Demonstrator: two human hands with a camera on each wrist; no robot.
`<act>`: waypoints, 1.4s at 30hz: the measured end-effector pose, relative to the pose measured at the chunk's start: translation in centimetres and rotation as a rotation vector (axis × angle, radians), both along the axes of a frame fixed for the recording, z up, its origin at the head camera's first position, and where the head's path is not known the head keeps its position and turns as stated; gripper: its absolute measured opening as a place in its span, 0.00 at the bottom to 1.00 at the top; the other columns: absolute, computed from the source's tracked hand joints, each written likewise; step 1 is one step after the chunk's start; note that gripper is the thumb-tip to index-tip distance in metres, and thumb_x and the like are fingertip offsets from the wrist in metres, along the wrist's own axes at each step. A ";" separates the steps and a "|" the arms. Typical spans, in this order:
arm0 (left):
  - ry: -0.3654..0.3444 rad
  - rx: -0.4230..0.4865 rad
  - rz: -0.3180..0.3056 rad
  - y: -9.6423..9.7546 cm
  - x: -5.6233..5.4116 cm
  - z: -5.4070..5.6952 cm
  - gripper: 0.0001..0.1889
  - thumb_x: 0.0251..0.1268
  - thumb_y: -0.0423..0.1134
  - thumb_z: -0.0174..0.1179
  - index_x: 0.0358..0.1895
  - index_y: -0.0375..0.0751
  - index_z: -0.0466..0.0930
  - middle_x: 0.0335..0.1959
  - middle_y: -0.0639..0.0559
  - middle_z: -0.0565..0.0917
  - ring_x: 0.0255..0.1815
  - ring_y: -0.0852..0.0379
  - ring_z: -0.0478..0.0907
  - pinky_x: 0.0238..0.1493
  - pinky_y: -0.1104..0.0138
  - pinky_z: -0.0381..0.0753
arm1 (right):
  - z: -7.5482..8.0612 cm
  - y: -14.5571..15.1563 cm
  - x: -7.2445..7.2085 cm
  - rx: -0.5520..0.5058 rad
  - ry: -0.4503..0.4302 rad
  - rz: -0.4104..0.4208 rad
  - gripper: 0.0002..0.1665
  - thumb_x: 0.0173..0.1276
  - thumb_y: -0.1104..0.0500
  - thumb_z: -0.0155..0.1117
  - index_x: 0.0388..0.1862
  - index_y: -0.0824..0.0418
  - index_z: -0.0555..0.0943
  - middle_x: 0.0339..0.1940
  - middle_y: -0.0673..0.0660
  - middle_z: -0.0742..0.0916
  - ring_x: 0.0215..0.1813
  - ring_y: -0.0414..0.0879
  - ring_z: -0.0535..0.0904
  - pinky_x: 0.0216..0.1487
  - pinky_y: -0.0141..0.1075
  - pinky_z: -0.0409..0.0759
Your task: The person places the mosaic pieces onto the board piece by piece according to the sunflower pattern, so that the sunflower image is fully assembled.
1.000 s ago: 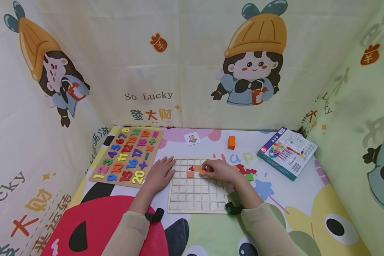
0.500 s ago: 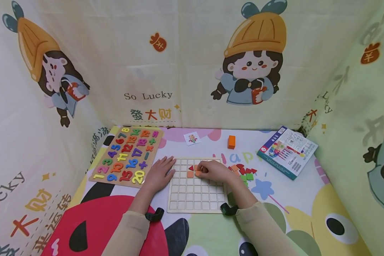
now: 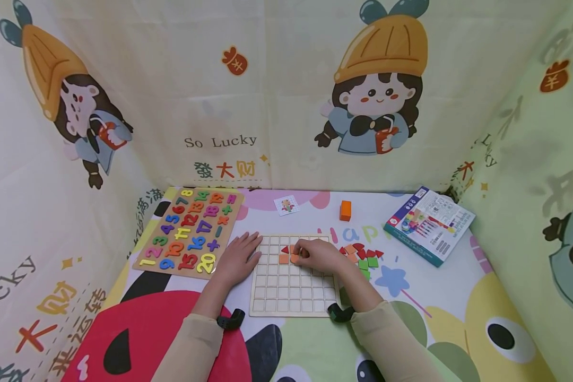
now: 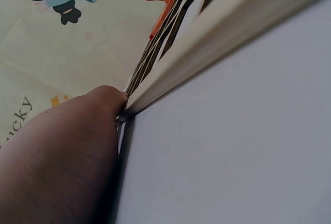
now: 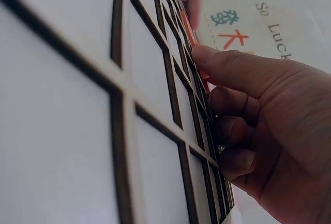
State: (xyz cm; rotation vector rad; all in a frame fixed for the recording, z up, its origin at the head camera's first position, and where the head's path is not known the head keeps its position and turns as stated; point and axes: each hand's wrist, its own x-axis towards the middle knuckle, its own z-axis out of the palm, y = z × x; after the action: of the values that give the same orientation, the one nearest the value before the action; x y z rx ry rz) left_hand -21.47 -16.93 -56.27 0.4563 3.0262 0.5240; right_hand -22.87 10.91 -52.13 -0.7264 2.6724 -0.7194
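Note:
A pale wooden grid board [image 3: 293, 306] lies on the table. Near its upper middle sit a red triangle [image 3: 285, 249], an orange square tile [image 3: 284, 259] and a second orange tile [image 3: 292, 248] partly covered by fingers. My right hand [image 3: 317, 254] reaches over the board, pinching another orange square tile [image 3: 294, 259] at a cell beside the first; in the right wrist view the thumb [image 5: 206, 55] is against orange and the other fingers are curled. My left hand [image 3: 239, 260] rests with fingers extended at the board's left edge, its thumb [image 4: 108, 100] touching the rim.
Red, orange and green tiles [image 3: 373, 262] lie loose right of the board. A number puzzle board [image 3: 234, 212] is at the left. Farther back are a small picture card [image 3: 286, 205], an orange block [image 3: 345, 211] and a box [image 3: 430, 225].
The right hand has moved slightly left with the orange tile, bringing it down beside the first orange square. The left hand has stayed at the board's edge.

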 end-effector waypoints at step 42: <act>-0.001 0.012 -0.002 0.0 0.1 0.4 0.30 0.75 0.59 0.47 0.77 0.58 0.60 0.79 0.57 0.61 0.82 0.50 0.49 0.82 0.50 0.47 | 1.5 14.4 -1.6 -0.105 -0.206 -0.232 0.19 0.67 0.55 0.67 0.58 0.52 0.81 0.57 0.54 0.83 0.59 0.51 0.77 0.61 0.50 0.81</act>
State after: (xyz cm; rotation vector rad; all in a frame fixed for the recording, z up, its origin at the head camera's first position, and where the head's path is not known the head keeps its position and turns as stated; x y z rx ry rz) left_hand -21.39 -16.88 -55.91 0.4601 3.0226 0.5428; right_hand -24.43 25.35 -50.67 -0.3452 2.5683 -0.9436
